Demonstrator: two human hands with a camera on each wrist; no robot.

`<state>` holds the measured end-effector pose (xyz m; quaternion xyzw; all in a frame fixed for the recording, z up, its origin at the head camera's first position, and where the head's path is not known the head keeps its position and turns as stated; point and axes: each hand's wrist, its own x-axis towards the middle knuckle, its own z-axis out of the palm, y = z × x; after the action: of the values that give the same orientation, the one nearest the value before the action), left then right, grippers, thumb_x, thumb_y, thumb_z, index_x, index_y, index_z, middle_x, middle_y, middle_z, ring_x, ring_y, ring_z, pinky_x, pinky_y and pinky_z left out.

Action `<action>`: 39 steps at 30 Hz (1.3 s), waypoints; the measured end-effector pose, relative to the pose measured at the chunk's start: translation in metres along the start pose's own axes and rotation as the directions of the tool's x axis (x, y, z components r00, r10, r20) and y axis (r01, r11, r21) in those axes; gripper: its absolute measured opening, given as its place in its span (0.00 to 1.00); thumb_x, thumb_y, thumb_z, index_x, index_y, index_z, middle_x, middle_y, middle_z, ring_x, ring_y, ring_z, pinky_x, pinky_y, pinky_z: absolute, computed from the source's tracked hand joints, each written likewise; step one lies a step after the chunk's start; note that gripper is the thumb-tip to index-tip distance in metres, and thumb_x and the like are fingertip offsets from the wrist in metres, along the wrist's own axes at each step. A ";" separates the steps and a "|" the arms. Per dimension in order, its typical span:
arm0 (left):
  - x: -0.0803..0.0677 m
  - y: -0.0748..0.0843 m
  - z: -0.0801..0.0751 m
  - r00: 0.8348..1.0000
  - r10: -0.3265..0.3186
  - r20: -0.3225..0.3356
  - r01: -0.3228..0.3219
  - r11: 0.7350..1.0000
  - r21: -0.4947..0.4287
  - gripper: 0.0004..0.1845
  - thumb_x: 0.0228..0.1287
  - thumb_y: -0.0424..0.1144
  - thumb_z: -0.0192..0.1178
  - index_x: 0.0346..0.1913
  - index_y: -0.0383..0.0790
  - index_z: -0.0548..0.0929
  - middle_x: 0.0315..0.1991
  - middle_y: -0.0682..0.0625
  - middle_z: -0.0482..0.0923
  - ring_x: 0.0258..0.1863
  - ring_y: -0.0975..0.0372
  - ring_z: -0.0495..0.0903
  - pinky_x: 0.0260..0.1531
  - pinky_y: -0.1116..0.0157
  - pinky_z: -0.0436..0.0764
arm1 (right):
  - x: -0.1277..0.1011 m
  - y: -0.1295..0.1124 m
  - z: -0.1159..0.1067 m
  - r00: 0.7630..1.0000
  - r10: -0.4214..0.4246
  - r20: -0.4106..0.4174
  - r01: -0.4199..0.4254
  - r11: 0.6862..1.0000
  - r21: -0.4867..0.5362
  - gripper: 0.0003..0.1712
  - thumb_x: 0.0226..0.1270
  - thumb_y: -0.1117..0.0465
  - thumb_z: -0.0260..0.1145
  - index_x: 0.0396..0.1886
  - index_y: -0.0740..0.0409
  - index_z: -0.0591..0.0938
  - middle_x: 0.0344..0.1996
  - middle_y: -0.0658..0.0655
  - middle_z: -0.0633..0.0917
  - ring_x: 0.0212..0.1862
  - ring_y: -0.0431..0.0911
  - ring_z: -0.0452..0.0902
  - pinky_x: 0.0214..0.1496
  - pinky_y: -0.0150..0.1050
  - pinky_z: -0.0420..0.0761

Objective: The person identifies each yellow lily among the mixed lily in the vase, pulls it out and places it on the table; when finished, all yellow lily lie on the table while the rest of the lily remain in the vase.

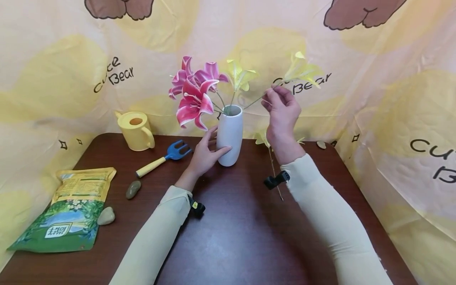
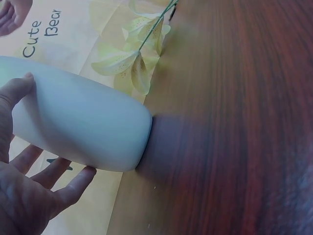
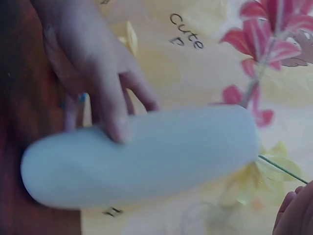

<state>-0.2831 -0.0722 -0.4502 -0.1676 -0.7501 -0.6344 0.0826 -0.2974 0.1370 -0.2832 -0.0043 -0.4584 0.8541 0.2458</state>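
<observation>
A white vase (image 1: 229, 136) stands upright on the table, its sides held between the thumb and fingers of my left hand (image 1: 204, 156). Pink lilies (image 1: 195, 103) and a yellow lily (image 1: 240, 76) stick out of its mouth, the pink ones leaning left. To the right, my right hand (image 1: 284, 113) pinches the thin stem of another yellow lily (image 1: 303, 73). This stem slants down toward the vase, and its lower end overlaps the rim's right side in the head view. The right wrist view shows its green stem (image 3: 281, 169) close by the vase mouth.
Behind my right forearm lies another yellow lily stem (image 1: 272, 164). On the left are a yellow watering can (image 1: 133, 132), a blue hand fork (image 1: 174, 152), stones (image 1: 133, 190) and a green-yellow bag (image 1: 71, 213). A printed cloth (image 1: 221, 23) hangs behind the table.
</observation>
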 end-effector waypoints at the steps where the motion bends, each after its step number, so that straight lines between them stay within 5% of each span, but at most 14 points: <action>1: 0.000 0.000 0.000 1.000 0.004 0.001 -0.004 1.000 -0.002 0.44 0.73 0.44 0.78 0.86 0.58 0.68 0.78 0.42 0.76 0.73 0.41 0.82 0.67 0.38 0.88 | 0.002 -0.005 -0.002 1.000 -0.008 -0.006 0.008 1.000 0.010 0.10 0.73 0.77 0.72 0.37 0.58 0.88 0.37 0.53 0.90 0.33 0.44 0.90 0.41 0.36 0.92; 6: -0.001 0.001 0.000 1.000 0.006 0.003 -0.006 1.000 -0.003 0.45 0.73 0.44 0.78 0.87 0.56 0.67 0.78 0.41 0.76 0.72 0.40 0.82 0.66 0.39 0.89 | 0.011 -0.030 -0.024 1.000 -0.013 0.004 0.013 1.000 -0.020 0.08 0.72 0.77 0.72 0.43 0.62 0.88 0.37 0.56 0.88 0.33 0.46 0.89 0.38 0.36 0.93; 12: 0.000 0.000 0.000 1.000 0.021 0.004 -0.021 1.000 0.000 0.45 0.73 0.43 0.78 0.87 0.56 0.67 0.78 0.41 0.76 0.72 0.39 0.82 0.67 0.37 0.87 | 0.023 -0.047 -0.073 0.996 0.067 0.064 -0.052 0.974 -0.219 0.13 0.74 0.75 0.69 0.53 0.61 0.88 0.38 0.53 0.85 0.34 0.44 0.88 0.38 0.35 0.93; 20: 0.000 -0.003 0.001 1.000 0.008 -0.001 -0.008 1.000 0.006 0.45 0.73 0.42 0.78 0.87 0.58 0.67 0.78 0.42 0.76 0.72 0.41 0.82 0.67 0.37 0.87 | 0.039 -0.057 -0.157 0.943 0.300 0.146 -0.209 0.873 -0.441 0.15 0.81 0.71 0.67 0.55 0.48 0.88 0.38 0.46 0.89 0.35 0.40 0.89 0.37 0.32 0.92; 25: 0.000 -0.003 0.002 1.000 0.006 -0.002 -0.006 1.000 -0.023 0.47 0.72 0.40 0.78 0.87 0.57 0.66 0.80 0.42 0.75 0.73 0.39 0.80 0.68 0.35 0.86 | 0.053 -0.060 -0.202 0.918 0.368 0.146 -0.218 0.778 -0.589 0.18 0.82 0.70 0.66 0.49 0.39 0.90 0.35 0.39 0.90 0.34 0.35 0.89 0.33 0.26 0.87; 34: 0.000 -0.004 0.000 1.000 0.011 0.005 -0.011 1.000 -0.011 0.44 0.73 0.44 0.78 0.86 0.60 0.67 0.79 0.43 0.75 0.73 0.41 0.81 0.68 0.37 0.87 | 0.064 -0.057 -0.249 0.868 0.492 0.070 -0.290 0.615 -0.733 0.18 0.84 0.70 0.63 0.46 0.37 0.86 0.29 0.38 0.92 0.30 0.35 0.89 0.35 0.30 0.89; 39: 0.000 -0.003 0.001 1.000 0.017 0.003 -0.017 1.000 -0.007 0.44 0.73 0.44 0.78 0.86 0.59 0.68 0.78 0.42 0.76 0.72 0.41 0.82 0.68 0.37 0.87 | 0.067 -0.050 -0.266 0.833 0.552 0.041 -0.342 0.572 -0.745 0.21 0.84 0.72 0.61 0.43 0.37 0.85 0.27 0.42 0.90 0.30 0.36 0.87 0.36 0.32 0.90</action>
<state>-0.2841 -0.0719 -0.4532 -0.1750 -0.7465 -0.6361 0.0864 -0.2734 0.3960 -0.3840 -0.0994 -0.7634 0.6348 -0.0665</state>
